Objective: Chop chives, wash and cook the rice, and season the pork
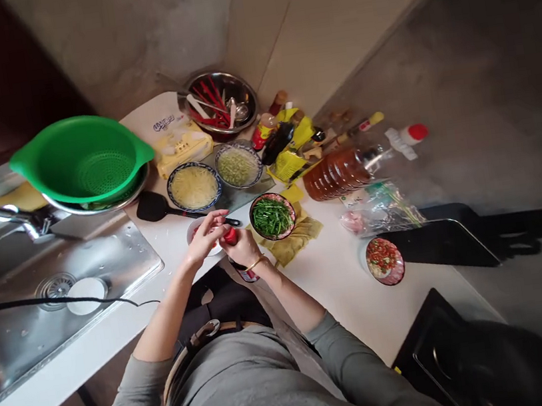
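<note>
A white counter [331, 275] carries a steel sink [38, 309] at its left end. At the counter's near edge, the right hand [244, 247] grips a small red-capped jar [232, 238] firmly; the left hand [205, 236] pinches its cap with narrow fingers. A bowl of chopped green beans [272, 216] sits just beside them.

Both hands are gripping a jar [245, 270] with a glossy red plastic-looking cap [230, 236]. Just beyond the grip, a glazed bowl [272, 216] is sitting on matt yellow cloth [300, 236]. Left of it, a brushed metal sink [38, 309] is gleaming dully.
</note>
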The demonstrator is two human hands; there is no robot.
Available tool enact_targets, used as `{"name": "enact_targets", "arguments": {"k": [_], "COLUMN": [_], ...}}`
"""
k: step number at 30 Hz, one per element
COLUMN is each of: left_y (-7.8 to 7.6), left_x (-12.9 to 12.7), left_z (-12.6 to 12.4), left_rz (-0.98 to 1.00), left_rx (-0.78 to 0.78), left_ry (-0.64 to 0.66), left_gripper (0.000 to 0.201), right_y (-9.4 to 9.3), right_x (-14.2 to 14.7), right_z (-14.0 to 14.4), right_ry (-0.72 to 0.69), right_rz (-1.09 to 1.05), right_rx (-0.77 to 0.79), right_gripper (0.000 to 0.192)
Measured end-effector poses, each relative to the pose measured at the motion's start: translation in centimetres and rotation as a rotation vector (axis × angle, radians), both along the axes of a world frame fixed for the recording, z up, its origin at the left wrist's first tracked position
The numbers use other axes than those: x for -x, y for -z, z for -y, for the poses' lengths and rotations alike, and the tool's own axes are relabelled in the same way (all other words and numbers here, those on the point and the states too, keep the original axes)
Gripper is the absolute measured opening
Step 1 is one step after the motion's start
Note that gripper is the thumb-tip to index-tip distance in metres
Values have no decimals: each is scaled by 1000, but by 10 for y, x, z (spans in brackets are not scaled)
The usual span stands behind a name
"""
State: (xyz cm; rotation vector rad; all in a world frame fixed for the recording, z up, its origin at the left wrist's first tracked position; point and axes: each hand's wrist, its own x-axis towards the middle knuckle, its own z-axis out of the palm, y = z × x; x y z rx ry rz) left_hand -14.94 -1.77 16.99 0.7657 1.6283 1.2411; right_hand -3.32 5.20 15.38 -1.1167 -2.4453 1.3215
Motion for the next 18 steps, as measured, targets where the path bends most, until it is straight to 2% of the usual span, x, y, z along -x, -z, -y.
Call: {"name": "enact_targets", "arguments": {"k": [2, 5, 7, 9, 11, 13, 15, 18], "left_y": [-16, -42, -55, -59, -50, -32, -12, 13], "left_x": [2, 4, 7, 10, 14, 19, 24, 31], "left_z": [-21, -56, -74, -83, -82, -73, -62, -48], "left_rz": [-10, -96, -136, -132, -107, -89, -76, -55], "left_rx": [-36, -168, -259, -302, -274, -199, -130, -77], "left_ry": [57, 115, 71, -38, -162, -279, -377, -447], "left_gripper": [45, 46, 46, 46, 45, 44, 43, 42], "right_y": [-12, -34, -46, -52, -49, -38, -24, -2], "right_x": [0, -3, -6, -9, -10, -10, -9, -9], "right_z": [-12, -43, -73, -109, -146, -181, -209, -239], "right_ry": [41, 142, 226, 309, 414, 539, 657, 773], "right_rz": [-50, -180, -335, -519, -670, -746, -757, -712], "right_rx": [-24, -59, -85, -121, -177, -242, -300, -340], "right_gripper": [19, 26, 33, 39, 42, 42, 43, 42]}}
